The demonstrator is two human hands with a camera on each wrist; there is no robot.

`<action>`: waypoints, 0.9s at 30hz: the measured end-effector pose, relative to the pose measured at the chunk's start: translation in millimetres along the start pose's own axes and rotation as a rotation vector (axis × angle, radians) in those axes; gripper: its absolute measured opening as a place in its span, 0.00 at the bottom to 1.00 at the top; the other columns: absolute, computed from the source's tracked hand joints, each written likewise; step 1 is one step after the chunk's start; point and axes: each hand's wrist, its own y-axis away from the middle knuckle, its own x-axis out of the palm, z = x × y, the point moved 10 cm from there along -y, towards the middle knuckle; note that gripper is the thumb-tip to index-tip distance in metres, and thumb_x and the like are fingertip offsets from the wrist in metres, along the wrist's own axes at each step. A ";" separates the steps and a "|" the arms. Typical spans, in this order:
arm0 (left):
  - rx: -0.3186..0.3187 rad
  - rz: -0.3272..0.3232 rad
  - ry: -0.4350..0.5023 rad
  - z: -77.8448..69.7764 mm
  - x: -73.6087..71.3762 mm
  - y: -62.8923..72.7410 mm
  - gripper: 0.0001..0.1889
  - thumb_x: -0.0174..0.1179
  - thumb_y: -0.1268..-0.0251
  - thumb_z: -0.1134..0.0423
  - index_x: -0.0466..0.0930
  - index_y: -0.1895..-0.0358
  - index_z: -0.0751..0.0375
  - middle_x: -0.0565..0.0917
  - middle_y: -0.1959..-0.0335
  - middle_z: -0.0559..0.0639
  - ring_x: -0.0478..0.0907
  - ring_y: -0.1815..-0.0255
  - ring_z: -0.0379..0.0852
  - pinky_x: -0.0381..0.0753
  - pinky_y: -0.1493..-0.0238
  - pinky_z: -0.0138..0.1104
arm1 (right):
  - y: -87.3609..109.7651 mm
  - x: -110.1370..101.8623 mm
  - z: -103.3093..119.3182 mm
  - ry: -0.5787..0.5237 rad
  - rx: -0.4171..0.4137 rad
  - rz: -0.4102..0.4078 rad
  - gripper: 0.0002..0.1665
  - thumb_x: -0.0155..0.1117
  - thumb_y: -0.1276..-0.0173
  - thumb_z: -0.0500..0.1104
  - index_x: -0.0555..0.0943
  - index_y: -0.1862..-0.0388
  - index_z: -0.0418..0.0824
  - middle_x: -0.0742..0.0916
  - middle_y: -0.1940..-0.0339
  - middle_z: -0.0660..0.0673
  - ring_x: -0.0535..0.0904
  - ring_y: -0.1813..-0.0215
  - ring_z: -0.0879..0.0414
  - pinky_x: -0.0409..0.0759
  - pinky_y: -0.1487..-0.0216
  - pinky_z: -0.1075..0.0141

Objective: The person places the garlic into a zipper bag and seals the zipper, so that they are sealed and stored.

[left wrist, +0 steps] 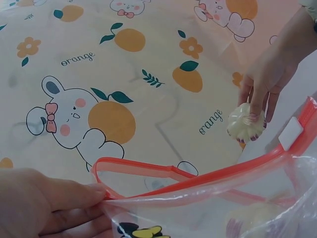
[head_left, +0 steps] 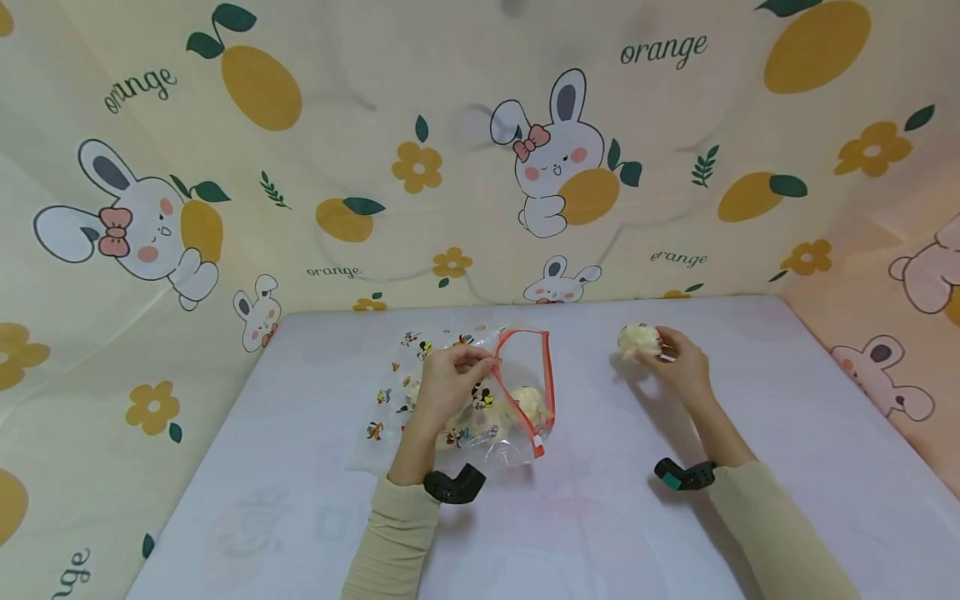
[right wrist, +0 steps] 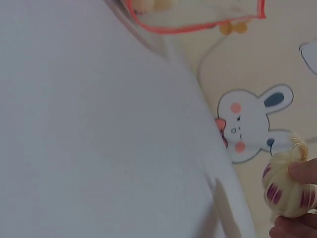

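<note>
A clear zip bag (head_left: 450, 392) printed with cartoon figures lies on the table, its red-edged mouth facing right and gaping. My left hand (head_left: 450, 383) pinches the red rim between thumb and fingers, as the left wrist view (left wrist: 59, 203) also shows. Inside the bag a pale garlic bulb (head_left: 528, 404) shows near the mouth; other pale shapes behind the print are blurred. To the right, my right hand (head_left: 684, 367) holds another garlic bulb (right wrist: 290, 186), white with purple streaks, above the table and apart from the bag.
The white-covered table (head_left: 300, 517) reaches back to a patterned cloth wall (head_left: 450, 125) with rabbits and oranges. A white zip slider (left wrist: 290, 133) sits on the bag's red edge. Each wrist wears a black device, the left one (head_left: 455, 485) near the bag's front edge.
</note>
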 end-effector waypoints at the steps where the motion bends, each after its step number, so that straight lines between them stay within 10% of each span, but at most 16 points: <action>1: 0.003 0.001 0.003 -0.5 0.0 0.2 0.06 0.65 0.40 0.67 0.86 0.63 0.66 0.89 0.67 0.61 0.86 0.67 0.52 0.84 0.66 0.26 | 1.0 1.4 2.2 -0.004 -0.008 0.003 0.37 0.65 0.35 0.40 0.64 0.31 0.27 0.74 0.35 0.24 0.76 0.38 0.32 0.62 0.61 0.93; 13: 0.003 0.010 0.032 0.1 0.6 -0.2 0.06 0.64 0.39 0.68 0.86 0.62 0.67 0.88 0.66 0.62 0.86 0.64 0.59 0.84 0.66 0.26 | 14.0 18.3 22.0 -0.074 -0.069 0.035 0.36 0.66 0.36 0.37 0.65 0.33 0.27 0.76 0.38 0.23 0.77 0.39 0.32 0.72 0.58 0.92; 21: -0.019 0.015 0.044 2.8 0.6 0.1 0.06 0.65 0.39 0.67 0.86 0.62 0.66 0.88 0.66 0.62 0.86 0.65 0.57 0.84 0.66 0.26 | 23.0 27.2 37.0 -0.077 -0.119 0.053 0.35 0.67 0.38 0.34 0.67 0.34 0.26 0.78 0.40 0.24 0.78 0.40 0.34 0.81 0.45 0.63; 27: -0.029 0.012 0.049 2.8 0.4 0.3 0.06 0.65 0.40 0.67 0.86 0.62 0.66 0.88 0.66 0.61 0.86 0.66 0.52 0.84 0.66 0.25 | 27.7 30.0 46.9 -0.073 -0.135 0.048 0.34 0.68 0.40 0.33 0.69 0.36 0.27 0.80 0.43 0.25 0.80 0.44 0.35 0.84 0.50 0.71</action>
